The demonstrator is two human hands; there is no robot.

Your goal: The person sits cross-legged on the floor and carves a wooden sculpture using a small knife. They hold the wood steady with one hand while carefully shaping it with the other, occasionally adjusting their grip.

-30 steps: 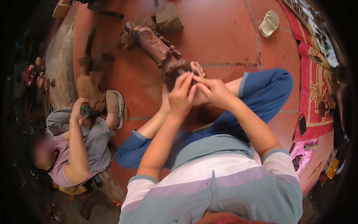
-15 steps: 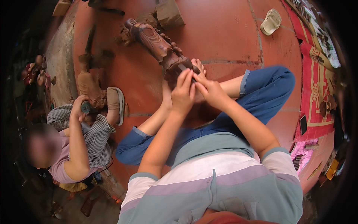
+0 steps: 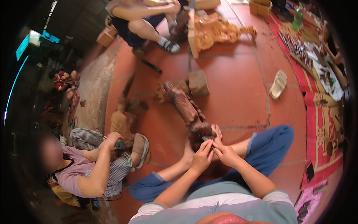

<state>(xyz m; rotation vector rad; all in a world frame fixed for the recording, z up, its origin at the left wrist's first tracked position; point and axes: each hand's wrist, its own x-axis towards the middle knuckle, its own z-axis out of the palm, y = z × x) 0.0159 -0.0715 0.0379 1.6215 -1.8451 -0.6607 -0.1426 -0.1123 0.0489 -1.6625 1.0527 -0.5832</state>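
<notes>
Since a moment ago the view has been lifted, so more red floor is seen; the work itself is unchanged. The dark wooden carving is kept lying between the feet. Open floor is left beyond it, toward the sandal. Left hand and right hand are closed on a small blade at its near end.

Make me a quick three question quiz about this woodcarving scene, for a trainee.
1. True or false: both of the carver's hands are at the near end of the dark wooden carving.
2. What lies alone on the red tile floor, right of the carving? A) sandal B) hammer C) bottle
3. What is the seated co-worker's hand on the left doing?

Key
1. True: left hand and right hand meet there.
2. A, a pale sandal.
3. Gripping a tool against a lighter wood piece.
</notes>
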